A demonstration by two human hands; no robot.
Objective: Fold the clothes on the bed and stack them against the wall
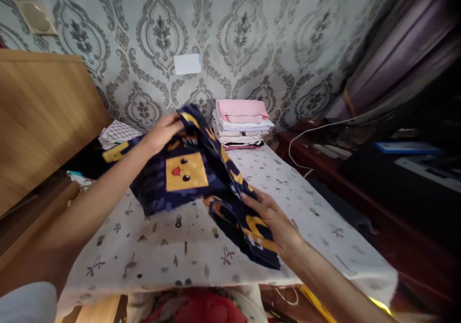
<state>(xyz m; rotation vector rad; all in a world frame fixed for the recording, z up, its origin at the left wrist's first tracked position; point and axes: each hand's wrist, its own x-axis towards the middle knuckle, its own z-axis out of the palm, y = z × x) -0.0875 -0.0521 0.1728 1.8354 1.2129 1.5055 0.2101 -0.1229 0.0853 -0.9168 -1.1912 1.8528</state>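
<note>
A dark blue shirt (151, 184) with yellow printing and a yellow square cartoon face is held up over the board, partly folded and bunched. My left hand (163, 132) is closed on its upper edge near the collar area, with the fingertips partly hidden by the cloth. Lower down on the right, my right hand (268, 212) pinches the other side, thumb on top of the fabric. The shirt's lower right end hangs close to the white printed cloth (187, 260) spread beneath it; whether it touches, I cannot tell.
A stack of folded clothes (243, 112), pink on top, stands at the back against the patterned wall. Behind the shirt on the left lies a folded patterned cloth (120, 132). A wooden panel (43, 121) borders the left; a white cable (290, 145) runs along the dark red furniture (313, 169).
</note>
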